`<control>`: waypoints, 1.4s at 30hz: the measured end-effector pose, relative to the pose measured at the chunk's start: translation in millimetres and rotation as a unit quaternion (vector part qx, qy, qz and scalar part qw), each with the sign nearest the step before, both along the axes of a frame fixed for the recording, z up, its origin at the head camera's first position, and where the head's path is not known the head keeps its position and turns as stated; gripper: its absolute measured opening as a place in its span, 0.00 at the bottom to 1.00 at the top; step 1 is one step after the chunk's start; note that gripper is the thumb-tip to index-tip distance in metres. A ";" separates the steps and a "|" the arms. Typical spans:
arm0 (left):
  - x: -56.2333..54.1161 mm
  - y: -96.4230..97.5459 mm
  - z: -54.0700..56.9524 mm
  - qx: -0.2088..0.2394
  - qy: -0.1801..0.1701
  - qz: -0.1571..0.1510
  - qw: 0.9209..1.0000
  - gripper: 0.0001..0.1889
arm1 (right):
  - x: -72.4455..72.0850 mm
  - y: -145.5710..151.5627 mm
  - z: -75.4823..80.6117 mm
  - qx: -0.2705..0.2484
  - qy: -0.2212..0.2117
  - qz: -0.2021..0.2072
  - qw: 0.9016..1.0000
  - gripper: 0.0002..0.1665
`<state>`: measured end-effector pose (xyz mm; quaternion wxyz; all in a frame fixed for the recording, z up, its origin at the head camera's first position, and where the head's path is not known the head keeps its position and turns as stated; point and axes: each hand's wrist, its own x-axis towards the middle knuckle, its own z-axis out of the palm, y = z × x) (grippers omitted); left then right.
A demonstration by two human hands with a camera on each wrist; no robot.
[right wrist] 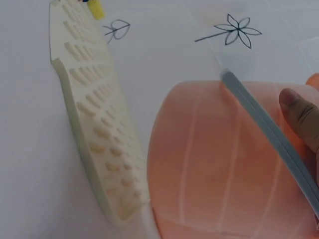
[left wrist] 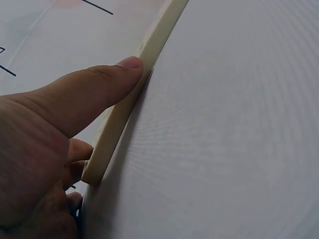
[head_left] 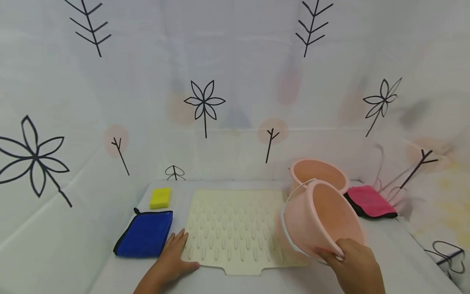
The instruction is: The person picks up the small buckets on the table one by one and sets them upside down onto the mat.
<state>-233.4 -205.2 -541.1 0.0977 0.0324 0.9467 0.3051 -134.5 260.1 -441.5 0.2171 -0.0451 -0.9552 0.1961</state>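
A cream washboard point(head_left: 227, 228) with raised ridges lies flat on the white table. My left hand point(head_left: 170, 255) holds its near left corner, with the thumb along the front edge and the fingers at the left side. In the left wrist view, the thumb point(left wrist: 107, 82) presses the board's edge. My right hand point(head_left: 358, 263) grips the rim of a peach bucket point(head_left: 302, 218), which is tilted with its mouth to the right and its base over the washboard's right side. A pale handle point(right wrist: 269, 132) hangs against the bucket's wall. Whether the bucket holds anything cannot be seen.
A second peach bucket point(head_left: 299, 173) stands upright behind the tilted one. To its right lies a pink cloth point(head_left: 371, 200) with a dark border. On the left are a folded blue cloth point(head_left: 145, 234) and a yellow sponge point(head_left: 160, 198). Patterned white sheets hang around the table.
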 end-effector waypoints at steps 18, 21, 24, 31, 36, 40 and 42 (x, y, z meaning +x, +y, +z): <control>-0.7 -0.3 4.6 -0.002 0.003 0.006 1.000 0.61 | -18.5 -53.3 -26.9 -0.047 0.172 0.064 0.982 0.24; -2.0 0.2 3.3 0.001 0.003 0.006 1.000 0.61 | -21.1 -60.1 -31.1 -0.063 0.192 0.068 0.977 0.24; -1.8 0.7 1.7 0.002 0.003 0.004 1.000 0.61 | -22.7 -68.7 -33.1 -0.089 0.184 0.061 0.977 0.23; 1.5 -0.1 0.7 0.003 0.009 0.002 1.000 0.60 | -29.1 -88.3 -37.3 -0.147 0.169 0.063 0.973 0.21; 1.7 0.3 2.2 0.003 0.009 0.003 1.000 0.60 | -32.9 -99.2 -38.3 -0.206 0.136 0.062 0.967 0.19; 1.2 0.3 2.5 0.003 0.011 0.002 1.000 0.60 | -34.1 -107.3 -39.4 -0.239 0.094 0.057 0.965 0.17; 1.2 0.4 2.3 0.002 0.013 -0.001 1.000 0.60 | -34.4 -111.7 -40.2 -0.252 0.073 0.054 0.963 0.17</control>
